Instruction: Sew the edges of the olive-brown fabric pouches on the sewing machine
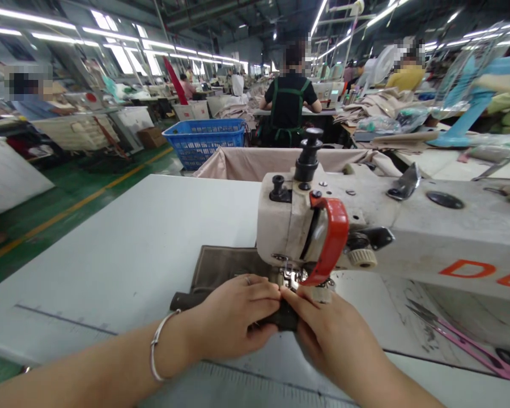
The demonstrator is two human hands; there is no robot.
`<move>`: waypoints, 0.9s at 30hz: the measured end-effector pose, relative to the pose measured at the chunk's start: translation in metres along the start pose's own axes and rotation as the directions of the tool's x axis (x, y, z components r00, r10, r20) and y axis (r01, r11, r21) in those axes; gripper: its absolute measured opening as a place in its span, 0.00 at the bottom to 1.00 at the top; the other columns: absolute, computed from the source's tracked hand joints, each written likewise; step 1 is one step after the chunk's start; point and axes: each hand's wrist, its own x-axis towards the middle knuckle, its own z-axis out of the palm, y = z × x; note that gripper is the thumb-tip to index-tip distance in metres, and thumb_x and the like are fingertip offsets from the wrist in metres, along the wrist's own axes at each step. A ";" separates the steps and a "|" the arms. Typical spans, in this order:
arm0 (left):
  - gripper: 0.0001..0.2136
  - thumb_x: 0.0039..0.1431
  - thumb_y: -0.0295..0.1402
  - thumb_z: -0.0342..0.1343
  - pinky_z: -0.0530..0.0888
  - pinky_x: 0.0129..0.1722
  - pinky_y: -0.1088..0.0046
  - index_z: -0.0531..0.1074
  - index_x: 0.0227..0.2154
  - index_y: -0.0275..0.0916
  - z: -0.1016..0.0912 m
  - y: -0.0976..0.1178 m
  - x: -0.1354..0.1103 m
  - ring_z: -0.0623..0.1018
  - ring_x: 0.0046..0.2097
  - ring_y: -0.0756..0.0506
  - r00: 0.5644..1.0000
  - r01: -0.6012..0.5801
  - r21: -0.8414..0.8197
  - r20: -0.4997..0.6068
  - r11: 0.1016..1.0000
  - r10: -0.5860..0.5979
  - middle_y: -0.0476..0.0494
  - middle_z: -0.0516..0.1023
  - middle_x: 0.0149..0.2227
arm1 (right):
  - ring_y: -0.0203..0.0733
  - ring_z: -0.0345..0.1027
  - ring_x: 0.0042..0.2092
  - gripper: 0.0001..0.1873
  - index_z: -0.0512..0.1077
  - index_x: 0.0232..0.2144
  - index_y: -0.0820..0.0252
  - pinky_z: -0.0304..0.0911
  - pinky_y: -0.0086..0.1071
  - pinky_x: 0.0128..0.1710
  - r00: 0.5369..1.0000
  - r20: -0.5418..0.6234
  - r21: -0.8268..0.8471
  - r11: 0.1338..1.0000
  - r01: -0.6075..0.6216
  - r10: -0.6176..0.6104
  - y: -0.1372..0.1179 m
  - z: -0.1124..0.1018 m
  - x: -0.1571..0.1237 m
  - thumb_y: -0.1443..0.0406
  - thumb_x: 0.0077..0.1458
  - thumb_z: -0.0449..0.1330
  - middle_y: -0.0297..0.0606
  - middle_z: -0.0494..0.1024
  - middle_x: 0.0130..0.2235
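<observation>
A dark brown-grey fabric piece (227, 263) with a stitched edge lies under the needle area of a white sewing machine (278, 226). Its near part is folded over. My left hand (238, 311), wearing a bracelet, grips the fold with fingers on top and thumb low at the near edge. Close against it, my right hand (331, 326) pinches the same fabric just in front of the presser foot (291, 277). The two index fingertips nearly meet there. A red guard (339, 238) curves down beside the needle, whose tip is hidden.
Pink-handled scissors (463, 343) lie right of my right hand, under the machine arm. A ruler scale (255, 379) marks the table's near side. Beyond the table (170, 226) are a cloth-lined bin (255, 161), a blue basket (208, 141) and a seated co-worker (289, 99).
</observation>
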 end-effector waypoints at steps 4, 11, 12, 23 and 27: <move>0.12 0.61 0.33 0.57 0.73 0.54 0.65 0.74 0.46 0.35 0.000 -0.014 0.006 0.78 0.50 0.43 1.000 -0.024 0.041 0.006 0.999 0.024 0.41 0.79 0.48 | 0.54 0.70 0.45 0.27 0.66 0.59 0.60 0.72 0.50 0.43 0.999 0.016 -0.015 0.999 -0.043 0.043 0.000 0.002 0.001 0.74 0.57 0.50 0.48 0.75 0.48; 0.11 0.65 0.36 0.56 0.71 0.56 0.61 0.76 0.45 0.36 -0.009 -0.031 0.008 0.76 0.51 0.42 0.997 -0.068 0.078 0.029 0.995 0.066 0.42 0.79 0.49 | 0.50 0.67 0.47 0.16 0.70 0.48 0.61 0.69 0.44 0.45 0.988 -0.123 0.083 0.993 -0.081 0.091 0.001 -0.008 0.000 0.73 0.59 0.50 0.46 0.72 0.47; 0.11 0.66 0.35 0.55 0.72 0.56 0.61 0.76 0.46 0.37 -0.010 -0.033 0.005 0.76 0.51 0.42 0.998 -0.058 0.094 0.022 0.994 0.056 0.42 0.79 0.48 | 0.50 0.67 0.46 0.13 0.70 0.45 0.61 0.68 0.44 0.44 0.981 -0.161 0.069 0.993 -0.097 0.107 0.002 -0.009 0.000 0.72 0.61 0.51 0.46 0.72 0.46; 0.08 0.68 0.29 0.52 0.75 0.52 0.67 0.75 0.45 0.37 0.010 -0.003 -0.007 0.78 0.47 0.46 0.988 0.080 0.100 -0.141 0.992 -0.065 0.46 0.81 0.45 | 0.51 0.66 0.36 0.08 0.72 0.29 0.59 0.64 0.43 0.36 0.982 -0.187 -0.093 0.994 -0.052 0.034 0.003 -0.005 0.002 0.66 0.61 0.59 0.40 0.73 0.31; 0.10 0.70 0.29 0.49 0.76 0.50 0.66 0.75 0.45 0.38 0.016 0.003 -0.005 0.79 0.46 0.46 0.982 0.096 0.122 -0.172 0.988 -0.074 0.47 0.82 0.44 | 0.49 0.69 0.43 0.09 0.73 0.44 0.60 0.67 0.42 0.43 0.982 -0.171 0.086 0.991 0.102 -0.086 -0.002 0.002 0.002 0.72 0.62 0.57 0.40 0.78 0.43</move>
